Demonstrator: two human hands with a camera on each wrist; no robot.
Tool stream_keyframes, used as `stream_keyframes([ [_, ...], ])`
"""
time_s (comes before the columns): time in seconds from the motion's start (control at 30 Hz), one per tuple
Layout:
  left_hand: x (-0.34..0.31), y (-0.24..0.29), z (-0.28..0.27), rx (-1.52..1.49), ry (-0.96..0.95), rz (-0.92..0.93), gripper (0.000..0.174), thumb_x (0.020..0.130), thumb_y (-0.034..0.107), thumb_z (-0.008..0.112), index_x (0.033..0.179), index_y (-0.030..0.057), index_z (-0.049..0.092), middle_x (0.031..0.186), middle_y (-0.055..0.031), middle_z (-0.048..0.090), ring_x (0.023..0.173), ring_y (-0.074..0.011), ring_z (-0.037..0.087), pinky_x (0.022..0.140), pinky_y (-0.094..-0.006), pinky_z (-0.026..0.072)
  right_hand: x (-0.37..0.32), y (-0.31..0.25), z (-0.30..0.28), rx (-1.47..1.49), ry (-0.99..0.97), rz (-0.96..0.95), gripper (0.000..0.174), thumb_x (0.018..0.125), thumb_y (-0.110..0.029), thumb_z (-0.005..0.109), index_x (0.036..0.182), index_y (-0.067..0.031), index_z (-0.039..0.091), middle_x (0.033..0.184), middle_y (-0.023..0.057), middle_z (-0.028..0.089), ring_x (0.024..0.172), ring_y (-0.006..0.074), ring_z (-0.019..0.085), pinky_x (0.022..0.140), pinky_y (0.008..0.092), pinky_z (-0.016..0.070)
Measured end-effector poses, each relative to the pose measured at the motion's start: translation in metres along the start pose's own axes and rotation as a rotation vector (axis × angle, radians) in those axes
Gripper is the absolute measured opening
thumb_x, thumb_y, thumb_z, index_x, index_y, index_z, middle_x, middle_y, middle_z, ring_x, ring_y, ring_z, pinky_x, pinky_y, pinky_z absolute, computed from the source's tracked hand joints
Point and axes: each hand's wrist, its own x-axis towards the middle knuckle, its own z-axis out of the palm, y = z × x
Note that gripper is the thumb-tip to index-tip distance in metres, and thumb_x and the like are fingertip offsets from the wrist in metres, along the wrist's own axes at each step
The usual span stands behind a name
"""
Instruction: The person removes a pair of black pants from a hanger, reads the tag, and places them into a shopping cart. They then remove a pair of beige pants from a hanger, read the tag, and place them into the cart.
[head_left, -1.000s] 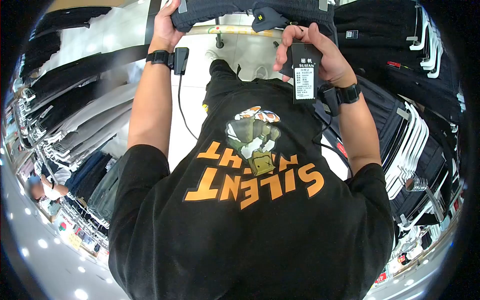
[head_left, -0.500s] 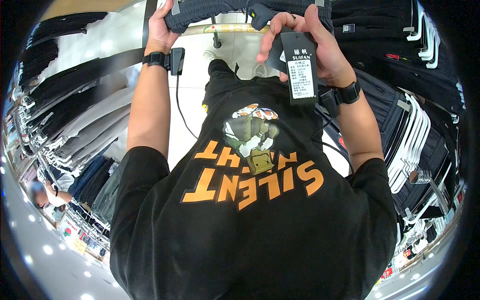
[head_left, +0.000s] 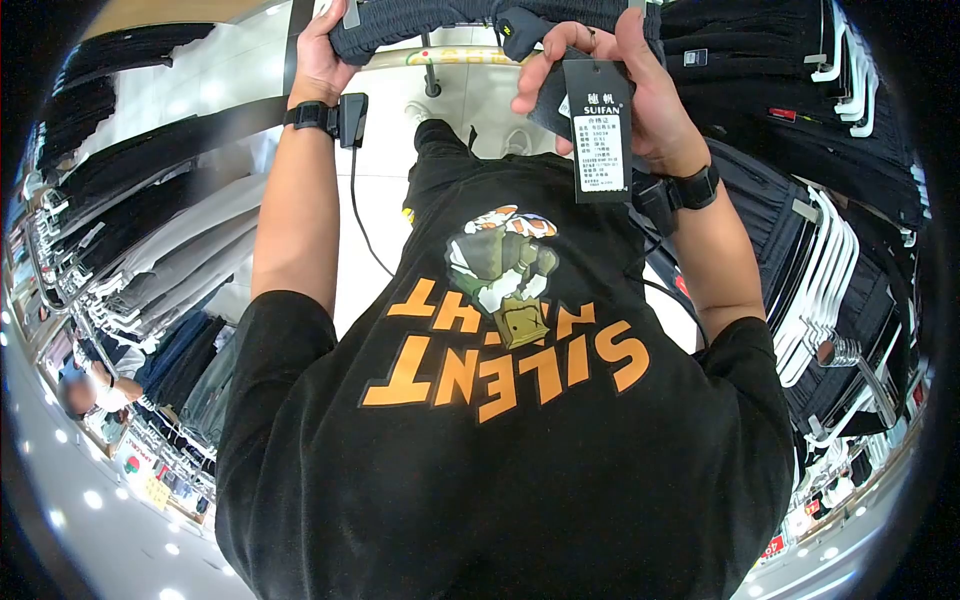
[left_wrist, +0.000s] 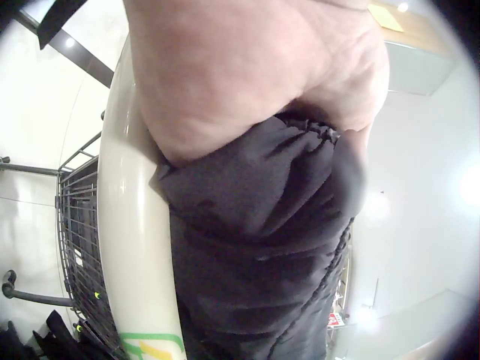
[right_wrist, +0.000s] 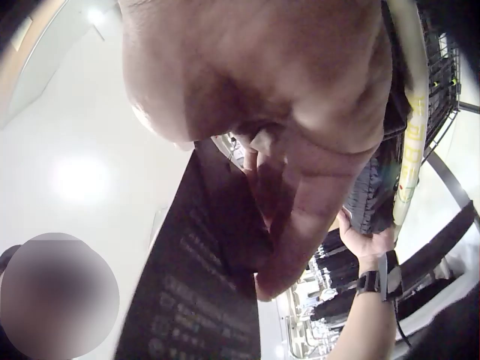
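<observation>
Dark trousers (head_left: 430, 25) with a gathered elastic waistband stretch across the top of the head view. My left hand (head_left: 322, 68) grips one end of the waistband, beside a hanger clip (head_left: 351, 14). In the left wrist view the dark cloth (left_wrist: 247, 232) bunches under the palm. My right hand (head_left: 655, 115) holds a black SUIFAN hang tag (head_left: 602, 150), its white printed label facing up. Another dark tag piece (head_left: 548, 108) shows behind it, among the fingers. A small dark tab (head_left: 520, 35) hangs at the middle of the waistband.
A cream cart handle (head_left: 450, 57) lies just below the trousers, above a wire cart basket (left_wrist: 79, 232). Racks of grey trousers (head_left: 190, 225) stand left, and dark trousers on white hangers (head_left: 820, 285) hang right. A person (head_left: 95, 385) is at far left.
My right hand has shifted slightly left, and the hang tag now sits a little higher and larger in view. The left hand keeps its grip, with the waistband slightly higher in view.
</observation>
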Motion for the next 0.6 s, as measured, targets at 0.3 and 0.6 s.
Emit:
stream_keyframes([
  [0.3,0.001,0.0,0.0,0.013,-0.033,-0.017,0.038,0.102,0.021,0.063,0.131,-0.0048,0.061,0.123,-0.0215,0.069,0.112,-0.0337,0.069,0.1,-0.046,0.0574,0.001,-0.001,0.009,0.013,0.241,0.035,0.088,0.105,-0.07,0.025,0.122,0.0076,0.063,0.123,0.0287,0.068,0.118,0.0408,0.067,0.093,0.0469,0.0608],
  [0.6,0.002,-0.001,0.0,0.037,-0.018,-0.008,0.038,0.102,0.021,0.063,0.13,-0.0054,0.061,0.124,-0.0195,0.069,0.113,-0.0313,0.069,0.101,-0.0446,0.0567,-0.011,-0.011,0.019,0.184,0.214,0.026,0.079,0.108,-0.063,0.032,0.135,0.007,0.058,0.129,0.0237,0.067,0.121,0.035,0.066,0.104,0.0438,0.0543],
])
